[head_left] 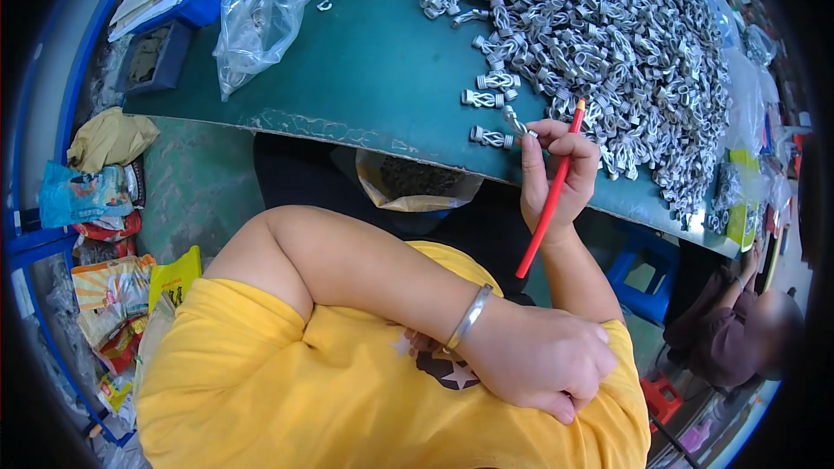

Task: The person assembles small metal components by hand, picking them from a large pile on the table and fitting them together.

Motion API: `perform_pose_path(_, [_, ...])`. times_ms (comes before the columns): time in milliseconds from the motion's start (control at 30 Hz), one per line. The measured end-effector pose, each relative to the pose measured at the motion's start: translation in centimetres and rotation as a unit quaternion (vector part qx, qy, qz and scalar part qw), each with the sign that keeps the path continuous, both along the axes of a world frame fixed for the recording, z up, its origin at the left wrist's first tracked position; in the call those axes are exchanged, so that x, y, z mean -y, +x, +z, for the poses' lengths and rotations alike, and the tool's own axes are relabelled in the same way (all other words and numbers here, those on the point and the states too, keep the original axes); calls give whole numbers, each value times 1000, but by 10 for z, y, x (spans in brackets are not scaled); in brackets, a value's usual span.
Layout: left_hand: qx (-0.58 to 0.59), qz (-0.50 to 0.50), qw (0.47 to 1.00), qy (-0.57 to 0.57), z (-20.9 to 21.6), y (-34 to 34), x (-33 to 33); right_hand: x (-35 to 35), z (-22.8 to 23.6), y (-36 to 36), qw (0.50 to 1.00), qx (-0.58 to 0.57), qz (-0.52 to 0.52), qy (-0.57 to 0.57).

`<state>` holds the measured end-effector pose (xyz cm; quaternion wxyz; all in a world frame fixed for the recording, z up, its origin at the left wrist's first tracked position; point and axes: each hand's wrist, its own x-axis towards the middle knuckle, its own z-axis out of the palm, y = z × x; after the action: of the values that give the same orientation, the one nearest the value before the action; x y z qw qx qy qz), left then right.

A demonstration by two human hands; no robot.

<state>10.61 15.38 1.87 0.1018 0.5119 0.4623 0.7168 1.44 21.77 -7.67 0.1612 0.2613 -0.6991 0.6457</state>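
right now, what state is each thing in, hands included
right grip: closed on stick and part
red stick: held, tilted
metal part: pinched at fingertips
left grip: curled, nothing visibly held
pile of metal parts: heaped loose
clear bag: crumpled
sack: open, dark contents
bracelet: worn, left wrist

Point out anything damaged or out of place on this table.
The green tabletop looks worn: pale, ragged scuffs mark its near edge, left of centre. A small pale piece lies alone beside the clear plastic bag, apart from the main heap of silvery fittings, so it looks stray.
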Motion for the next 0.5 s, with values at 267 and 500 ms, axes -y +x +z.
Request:
perform_pose_path(267, [36,-78,996,11,-5,-5,-13,0,0,-1,999,-19,18,22])
perform_pose_path(500, [-13,-143,989,-28,4,-16,-29,1,-1,0,999,-18,29,18])
